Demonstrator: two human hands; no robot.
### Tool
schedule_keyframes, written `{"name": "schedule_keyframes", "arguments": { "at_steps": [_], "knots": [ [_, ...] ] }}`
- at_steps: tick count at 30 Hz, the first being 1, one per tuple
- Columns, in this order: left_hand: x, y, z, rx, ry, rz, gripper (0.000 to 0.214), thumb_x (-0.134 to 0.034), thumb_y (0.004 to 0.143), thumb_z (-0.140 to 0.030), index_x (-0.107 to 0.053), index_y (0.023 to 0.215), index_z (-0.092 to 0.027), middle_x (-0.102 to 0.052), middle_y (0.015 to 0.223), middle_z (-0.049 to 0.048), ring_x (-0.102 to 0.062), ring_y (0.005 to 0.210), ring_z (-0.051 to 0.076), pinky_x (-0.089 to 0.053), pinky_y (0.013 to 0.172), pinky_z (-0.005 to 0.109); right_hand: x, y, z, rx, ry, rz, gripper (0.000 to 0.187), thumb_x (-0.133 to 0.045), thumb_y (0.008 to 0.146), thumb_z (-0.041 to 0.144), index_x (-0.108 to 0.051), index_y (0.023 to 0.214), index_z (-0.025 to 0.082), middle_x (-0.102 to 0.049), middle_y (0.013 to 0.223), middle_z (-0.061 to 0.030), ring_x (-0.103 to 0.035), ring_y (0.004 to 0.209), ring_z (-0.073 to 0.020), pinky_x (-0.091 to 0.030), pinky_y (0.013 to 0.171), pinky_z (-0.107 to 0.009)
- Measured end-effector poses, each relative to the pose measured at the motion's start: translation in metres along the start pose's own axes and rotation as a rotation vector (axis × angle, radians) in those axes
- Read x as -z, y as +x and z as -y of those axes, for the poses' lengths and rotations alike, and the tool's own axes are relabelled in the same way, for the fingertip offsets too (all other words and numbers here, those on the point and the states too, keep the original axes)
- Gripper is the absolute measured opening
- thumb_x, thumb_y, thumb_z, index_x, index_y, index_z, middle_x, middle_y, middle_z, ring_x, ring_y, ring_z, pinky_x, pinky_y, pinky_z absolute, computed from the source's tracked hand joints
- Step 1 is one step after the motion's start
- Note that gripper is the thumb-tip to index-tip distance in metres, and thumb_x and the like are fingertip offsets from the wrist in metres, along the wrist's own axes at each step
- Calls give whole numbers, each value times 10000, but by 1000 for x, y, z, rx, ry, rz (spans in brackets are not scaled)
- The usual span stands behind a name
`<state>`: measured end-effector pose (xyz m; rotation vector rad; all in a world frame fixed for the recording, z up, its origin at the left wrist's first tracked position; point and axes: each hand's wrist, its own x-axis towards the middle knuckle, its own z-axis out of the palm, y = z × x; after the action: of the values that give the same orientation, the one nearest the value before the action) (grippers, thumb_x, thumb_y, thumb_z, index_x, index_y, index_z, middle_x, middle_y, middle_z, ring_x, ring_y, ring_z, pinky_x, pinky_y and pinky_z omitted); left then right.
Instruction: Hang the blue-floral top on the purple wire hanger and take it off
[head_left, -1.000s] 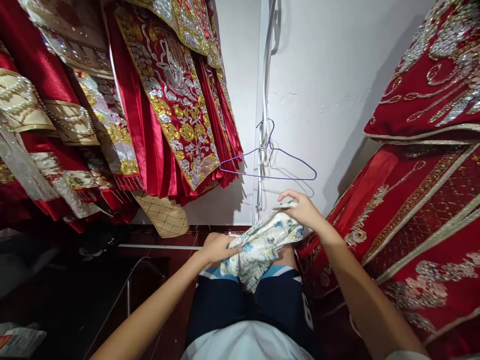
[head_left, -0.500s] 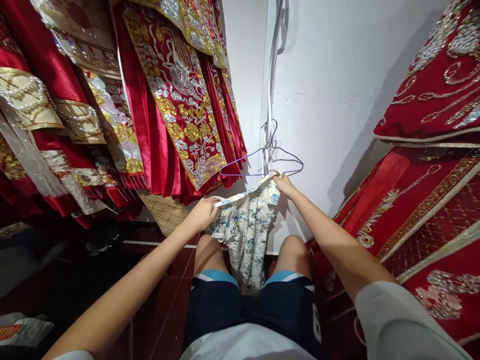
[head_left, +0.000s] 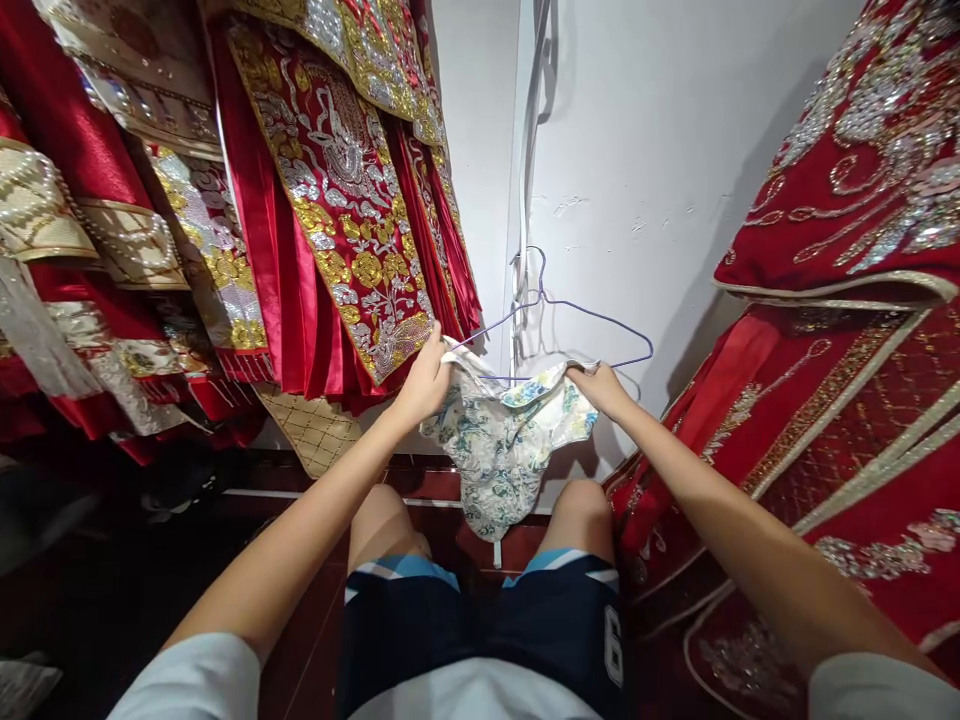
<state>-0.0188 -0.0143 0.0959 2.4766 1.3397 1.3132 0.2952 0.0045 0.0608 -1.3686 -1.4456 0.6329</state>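
Note:
A white garment with a blue and green floral print point(head_left: 501, 450) is stretched between my two hands, its lower part tapering between my knees with a thin strip dangling. I cannot tell its exact kind. My left hand point(head_left: 426, 382) is closed on its upper left edge, by the left end of a purple wire hanger point(head_left: 592, 315). Closed on the upper right edge is my right hand point(head_left: 602, 390), just below the hanger's right arm. The hanger's lower bar passes behind the folded top edge in part. Its hook is at a white vertical strap point(head_left: 523, 210) by the wall.
Red embroidered garments with gold and silver work point(head_left: 352, 220) hang at the left. More red beaded garments point(head_left: 825, 400) are close on the right. A white wall point(head_left: 637, 150) stands ahead, above a dark red tiled floor point(head_left: 319, 620).
The garment has been raised and spread toward the hanger. My left hand has moved up to the hanger's left end, and my right hand has shifted right. The hanger now sits tilted.

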Motion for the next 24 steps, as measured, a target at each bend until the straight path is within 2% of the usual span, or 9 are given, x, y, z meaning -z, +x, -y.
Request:
{"name": "schedule_keyframes", "arguments": {
  "at_steps": [2,4,7,9,12,14,17,21,24],
  "knots": [
    [-4,25,-9,-44,-8,-88,187,-355,934,-161,-524,861,-194,-400,1578,132,-230,1534,273,-303,1204,509,-7,-7,2,8,1,29,188,-595,698,358,-491,608,230,-436,516,51,-409,542,-140,-361,541,-270],
    [-9,45,-12,-89,0,-136,210,-365,863,-64,-529,851,-194,-501,1467,134,-358,1462,266,-371,1147,483,-13,-15,5,16,6,49,194,-589,709,373,-489,622,231,-435,523,51,-413,543,-141,-364,531,-267],
    [-17,61,-5,-97,-7,-83,327,-372,808,-1,-549,1009,-189,-640,1128,116,-600,1119,229,-484,977,404,-13,-22,7,25,14,66,207,-595,721,389,-480,641,236,-449,529,42,-435,557,-151,-374,527,-268],
    [-19,63,4,-89,35,-36,335,-392,846,-32,-558,1100,-173,-646,1022,107,-613,989,230,-491,910,385,-8,-25,8,25,13,77,227,-609,721,394,-465,637,241,-456,523,36,-447,561,-158,-380,525,-271],
    [-14,61,14,-54,229,-91,193,-477,908,-177,-653,986,-172,-620,1065,136,-574,1041,286,-460,898,409,-1,-25,9,20,10,85,236,-627,717,394,-466,637,242,-466,518,26,-465,573,-169,-387,524,-274],
    [-11,60,12,55,302,-130,199,-505,916,-247,-687,869,-181,-627,978,129,-578,987,296,-451,831,391,-3,-25,11,19,11,83,228,-627,719,395,-478,644,239,-471,517,23,-480,583,-173,-393,525,-273],
    [-11,61,-2,177,204,-88,294,-435,958,-278,-697,853,-198,-656,785,73,-604,780,240,-412,683,319,-14,-28,12,33,23,84,211,-609,729,397,-503,654,231,-492,527,19,-503,597,-175,-414,539,-272],
    [-15,64,-22,102,155,-81,309,-410,986,-311,-707,1040,-241,-741,888,44,-649,788,231,-377,642,293,-22,-34,14,80,43,106,175,-559,736,372,-573,679,207,-592,616,-11,-550,641,-181,-470,599,-287],
    [-10,63,-22,53,255,-76,313,-412,993,-324,-705,1076,-251,-760,944,54,-676,847,253,-398,672,302,-6,-34,13,163,54,28,294,-594,707,311,-702,942,172,-719,881,-70,-627,777,-207,-524,723,-324]
  ]
}}
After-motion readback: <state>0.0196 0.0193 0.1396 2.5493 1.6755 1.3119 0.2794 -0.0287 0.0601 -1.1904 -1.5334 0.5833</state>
